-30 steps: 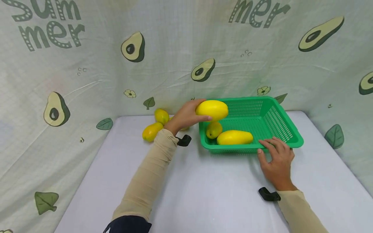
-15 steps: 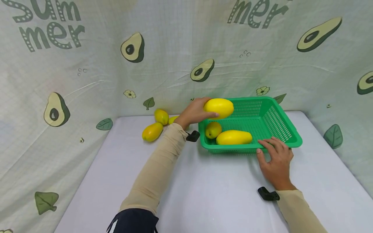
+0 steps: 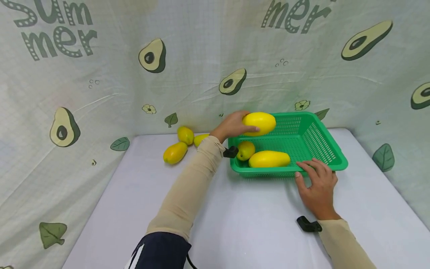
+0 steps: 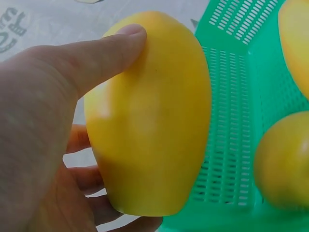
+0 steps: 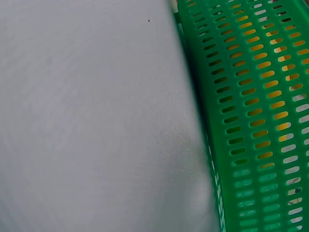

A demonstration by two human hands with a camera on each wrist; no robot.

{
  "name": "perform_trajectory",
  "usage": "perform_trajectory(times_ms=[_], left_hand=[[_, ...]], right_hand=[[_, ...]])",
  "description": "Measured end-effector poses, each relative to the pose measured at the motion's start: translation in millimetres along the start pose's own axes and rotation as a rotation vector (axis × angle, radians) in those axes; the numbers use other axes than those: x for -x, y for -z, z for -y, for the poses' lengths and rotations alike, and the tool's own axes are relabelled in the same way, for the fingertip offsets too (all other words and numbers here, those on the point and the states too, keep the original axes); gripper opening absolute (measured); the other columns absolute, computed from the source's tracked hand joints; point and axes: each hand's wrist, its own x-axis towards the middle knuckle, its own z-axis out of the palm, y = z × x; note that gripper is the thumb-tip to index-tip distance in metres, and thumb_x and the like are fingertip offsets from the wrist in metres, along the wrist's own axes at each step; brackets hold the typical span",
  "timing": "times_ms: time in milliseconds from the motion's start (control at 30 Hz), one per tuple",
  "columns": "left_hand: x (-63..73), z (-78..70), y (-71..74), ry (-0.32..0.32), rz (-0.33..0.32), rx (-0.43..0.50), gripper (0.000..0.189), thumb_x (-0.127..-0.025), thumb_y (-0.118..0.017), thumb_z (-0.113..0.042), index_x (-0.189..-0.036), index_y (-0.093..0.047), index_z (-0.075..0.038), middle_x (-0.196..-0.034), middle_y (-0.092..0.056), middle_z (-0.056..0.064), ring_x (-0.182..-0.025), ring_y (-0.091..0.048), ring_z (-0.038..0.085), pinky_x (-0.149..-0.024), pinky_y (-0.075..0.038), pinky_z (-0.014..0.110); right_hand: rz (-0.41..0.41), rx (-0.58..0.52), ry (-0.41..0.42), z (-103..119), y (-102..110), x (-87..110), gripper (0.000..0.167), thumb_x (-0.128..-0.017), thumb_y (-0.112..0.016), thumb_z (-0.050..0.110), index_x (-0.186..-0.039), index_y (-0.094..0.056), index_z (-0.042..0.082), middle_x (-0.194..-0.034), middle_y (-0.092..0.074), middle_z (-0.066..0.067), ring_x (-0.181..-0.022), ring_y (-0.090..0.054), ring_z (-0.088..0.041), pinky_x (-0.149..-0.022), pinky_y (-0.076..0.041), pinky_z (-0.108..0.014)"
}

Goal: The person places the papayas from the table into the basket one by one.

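My left hand [image 3: 235, 125] grips a large yellow papaya [image 3: 259, 124] over the back left of a green plastic basket [image 3: 336, 149]. In the left wrist view my thumb [image 4: 104, 55] lies along the near face of the papaya [image 4: 154, 121], with the other fingers wrapped behind it. Inside the basket, a long yellow papaya [image 3: 270, 159] lies along the front wall beside a smaller rounded yellow fruit [image 3: 246, 150] in the left corner. My right hand [image 3: 319, 188] holds the basket's front rim near its right end, fingers over the edge and thumb against the outside.
Left of the basket, several yellow fruits lie on the white table: one in front [image 3: 175, 152], one behind [image 3: 185, 135], another [image 3: 201, 139] partly hidden by the left forearm. A cloth printed with avocados [image 3: 152, 56] hangs behind the table [image 3: 141, 209].
My left hand has carried the papaya to the right and slightly up over the basket, uncovering more of the fruit on the table. The right hand stays on the rim.
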Motion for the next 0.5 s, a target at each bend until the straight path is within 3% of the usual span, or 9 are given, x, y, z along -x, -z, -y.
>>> perform_trajectory(times_ms=[500], left_hand=[[-19.0,-9.7,-11.2,0.025,0.062,-0.017,0.076,-0.09,-0.071,-0.048,-0.149,-0.045,-0.008,-0.138,-0.055,0.004,-0.112,-0.053,0.017,-0.094,-0.044,0.03]], right_hand=[[-0.003,-0.011,0.001,-1.2,0.6,-0.1,0.04,-0.095,-0.055,0.035,-0.113,-0.072,0.004,-0.116,-0.063,-0.019,-0.127,-0.045,-0.043,-0.093,-0.02,-0.071]])
